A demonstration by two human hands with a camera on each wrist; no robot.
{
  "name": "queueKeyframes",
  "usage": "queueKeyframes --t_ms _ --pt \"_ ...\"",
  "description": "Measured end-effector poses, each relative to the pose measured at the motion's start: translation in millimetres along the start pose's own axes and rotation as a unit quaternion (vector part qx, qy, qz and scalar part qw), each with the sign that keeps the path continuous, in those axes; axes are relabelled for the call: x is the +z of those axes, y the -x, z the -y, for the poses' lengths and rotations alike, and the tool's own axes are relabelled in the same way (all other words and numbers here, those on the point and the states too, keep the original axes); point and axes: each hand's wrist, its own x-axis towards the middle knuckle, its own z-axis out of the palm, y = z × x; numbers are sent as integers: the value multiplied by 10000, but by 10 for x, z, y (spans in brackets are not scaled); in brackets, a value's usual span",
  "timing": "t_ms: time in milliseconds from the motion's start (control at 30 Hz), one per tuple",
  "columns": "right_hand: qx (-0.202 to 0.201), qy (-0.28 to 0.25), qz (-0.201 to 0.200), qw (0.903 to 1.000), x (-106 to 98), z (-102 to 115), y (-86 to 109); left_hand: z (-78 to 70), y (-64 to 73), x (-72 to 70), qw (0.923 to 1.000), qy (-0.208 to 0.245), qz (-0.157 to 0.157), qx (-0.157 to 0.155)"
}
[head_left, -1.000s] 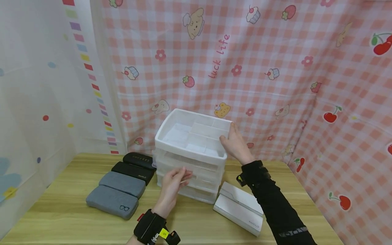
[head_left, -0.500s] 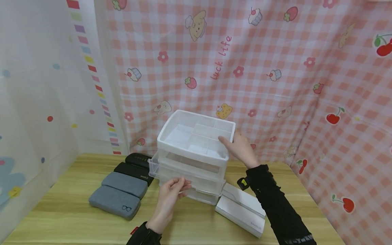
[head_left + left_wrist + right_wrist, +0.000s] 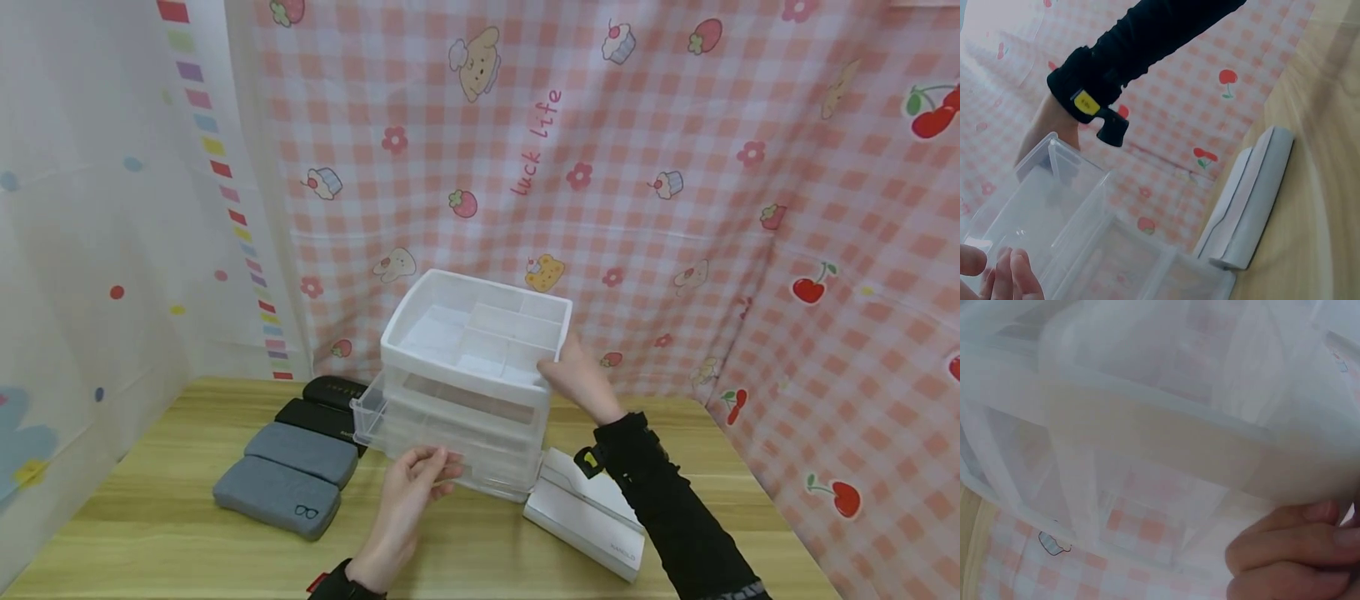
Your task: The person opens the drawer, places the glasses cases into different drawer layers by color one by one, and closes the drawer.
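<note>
Left hand (image 3: pixel 408 492) pinches the part-open drawer (image 3: pixel 442 437) front, right hand (image 3: pixel 577 379) grips the organizer (image 3: pixel 472 333) corner – a hard tug could drag it off the counter (image 3: pixel 165 517) – or free the drawer

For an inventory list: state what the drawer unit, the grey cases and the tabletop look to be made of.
Drawer unit: apparently plastic, white frame with clear glossy drawers; the backdrop shows through them.
Grey cases: seemingly felt-like fabric, matte, softly rounded edges; a small glasses emblem on the nearer one.
Tabletop: light wood or wood-look laminate, smooth; grain streaks visible, which of the two is unclear.
</note>
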Motion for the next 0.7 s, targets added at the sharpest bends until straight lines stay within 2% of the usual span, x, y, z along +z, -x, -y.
queueKeyframes --t_ms 233,433,700 --pt "309 168 -139 9993 37 13 16 19 157 -24 9997 -5 -6 -231" --pt "397 391 -375 9977 63 39 45 11 247 -52 9995 15 47 -316" --pt "465 410 -400 9973 78 40 52 -1 348 -74 9987 -66 166 -472"
